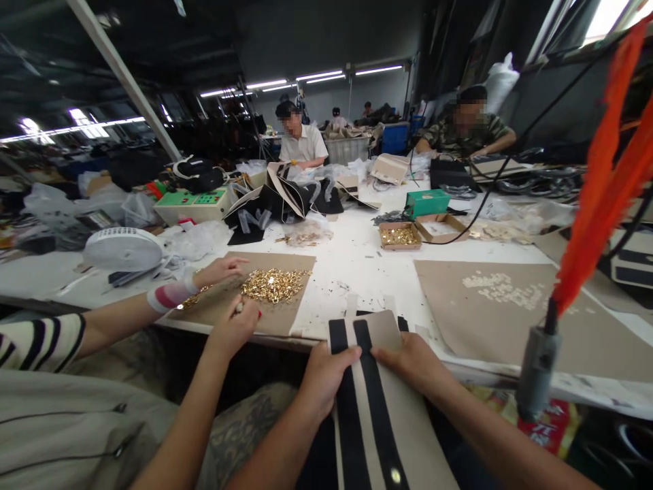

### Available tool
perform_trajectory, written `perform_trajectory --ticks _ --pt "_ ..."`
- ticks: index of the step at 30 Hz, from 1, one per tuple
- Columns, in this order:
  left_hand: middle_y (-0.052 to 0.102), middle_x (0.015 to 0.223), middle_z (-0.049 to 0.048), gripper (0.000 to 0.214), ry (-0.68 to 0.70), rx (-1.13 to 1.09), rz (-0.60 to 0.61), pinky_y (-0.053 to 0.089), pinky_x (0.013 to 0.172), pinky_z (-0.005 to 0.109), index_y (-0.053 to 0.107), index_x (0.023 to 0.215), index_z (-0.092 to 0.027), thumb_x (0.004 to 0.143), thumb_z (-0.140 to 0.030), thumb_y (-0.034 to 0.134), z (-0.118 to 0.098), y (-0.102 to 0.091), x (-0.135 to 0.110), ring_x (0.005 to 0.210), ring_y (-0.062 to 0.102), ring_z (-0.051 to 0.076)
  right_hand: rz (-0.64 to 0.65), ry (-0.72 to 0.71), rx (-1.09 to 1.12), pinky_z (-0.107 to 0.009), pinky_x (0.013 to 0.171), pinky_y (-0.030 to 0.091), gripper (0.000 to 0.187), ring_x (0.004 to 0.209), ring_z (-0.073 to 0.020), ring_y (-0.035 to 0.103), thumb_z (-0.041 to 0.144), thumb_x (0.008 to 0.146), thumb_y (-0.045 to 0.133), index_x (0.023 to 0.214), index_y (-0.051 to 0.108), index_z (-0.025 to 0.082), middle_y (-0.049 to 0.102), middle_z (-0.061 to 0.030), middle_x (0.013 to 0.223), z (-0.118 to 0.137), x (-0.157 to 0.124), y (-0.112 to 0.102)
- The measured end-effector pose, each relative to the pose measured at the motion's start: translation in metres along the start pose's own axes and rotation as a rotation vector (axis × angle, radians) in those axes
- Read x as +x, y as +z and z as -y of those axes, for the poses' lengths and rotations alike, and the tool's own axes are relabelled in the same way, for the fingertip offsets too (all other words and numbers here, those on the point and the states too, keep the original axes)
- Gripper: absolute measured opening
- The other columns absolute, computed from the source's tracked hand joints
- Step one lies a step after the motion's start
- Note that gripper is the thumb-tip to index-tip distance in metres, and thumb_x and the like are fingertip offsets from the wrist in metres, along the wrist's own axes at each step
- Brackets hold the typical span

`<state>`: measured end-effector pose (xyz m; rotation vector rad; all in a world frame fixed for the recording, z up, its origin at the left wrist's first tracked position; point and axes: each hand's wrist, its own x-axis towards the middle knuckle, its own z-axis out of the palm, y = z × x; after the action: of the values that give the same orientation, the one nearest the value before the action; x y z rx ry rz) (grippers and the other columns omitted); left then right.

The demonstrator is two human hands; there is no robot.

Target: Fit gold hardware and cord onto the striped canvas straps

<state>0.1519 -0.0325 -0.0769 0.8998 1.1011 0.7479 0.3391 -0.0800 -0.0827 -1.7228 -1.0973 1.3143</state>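
My left hand (326, 378) grips the left edge of a beige panel with black stripes (360, 395), its thumb lying on top over a stripe. On the opposite edge, my right hand (411, 357) holds the same panel, thumb pressed on its face and fingers hidden underneath. The panel slopes from the table edge down toward me. A shiny round gold piece (396, 475) sits on one black stripe near the bottom. Narrow beige and black strips (390, 305) stick out beyond the panel's far end.
At left, a co-worker's hands (222, 272) are beside a gold hardware pile (273, 284) on brown board. Small pale pieces (510, 289) lie on another board at right. An orange cord with a grey cylinder (538, 371) hangs close by. A white fan (122, 248) and green box (427, 203) stand farther back.
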Motion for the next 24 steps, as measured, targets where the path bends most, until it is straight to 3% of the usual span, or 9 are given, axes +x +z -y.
perform_trajectory --ticks 3,7,17,24 --pt "0.081 0.099 0.013 0.04 0.029 0.134 0.088 0.058 0.083 0.037 0.079 0.102 -0.01 0.065 -0.025 0.08 0.001 -0.002 0.006 0.093 0.075 0.033 -0.049 -0.066 -0.252 -0.03 0.067 0.049 0.025 0.085 -0.0277 0.074 0.041 0.085 0.067 0.08 0.073 0.017 0.079 -0.0074 0.084 0.005 0.002 -0.002" --pt "0.081 0.1 0.0096 0.028 0.045 0.293 0.193 0.057 0.085 0.035 0.08 0.097 -0.013 0.071 -0.02 0.073 0.008 -0.007 0.011 0.095 0.075 0.031 0.0 -0.079 -0.321 -0.03 0.067 0.048 0.022 0.081 -0.0257 0.072 0.038 0.087 0.062 0.08 0.072 0.019 0.078 -0.0056 0.083 0.001 -0.001 0.0" --pt "0.08 0.093 0.0058 0.018 0.161 0.626 0.117 0.053 0.077 0.03 0.078 0.09 -0.015 0.08 -0.024 0.066 -0.036 -0.006 0.065 0.087 0.074 0.026 -0.174 -0.035 -0.487 -0.032 0.072 0.048 0.029 0.086 -0.0282 0.072 0.043 0.089 0.06 0.088 0.076 0.019 0.079 -0.0094 0.089 0.035 0.049 -0.005" --pt "0.081 0.095 0.0049 0.022 0.137 0.657 0.129 0.054 0.078 0.031 0.079 0.095 -0.017 0.081 -0.024 0.064 -0.031 -0.005 0.086 0.09 0.074 0.026 -0.201 0.022 -0.67 -0.033 0.071 0.045 0.033 0.088 -0.0302 0.073 0.045 0.092 0.058 0.093 0.077 0.018 0.079 -0.0121 0.093 0.033 0.066 -0.004"
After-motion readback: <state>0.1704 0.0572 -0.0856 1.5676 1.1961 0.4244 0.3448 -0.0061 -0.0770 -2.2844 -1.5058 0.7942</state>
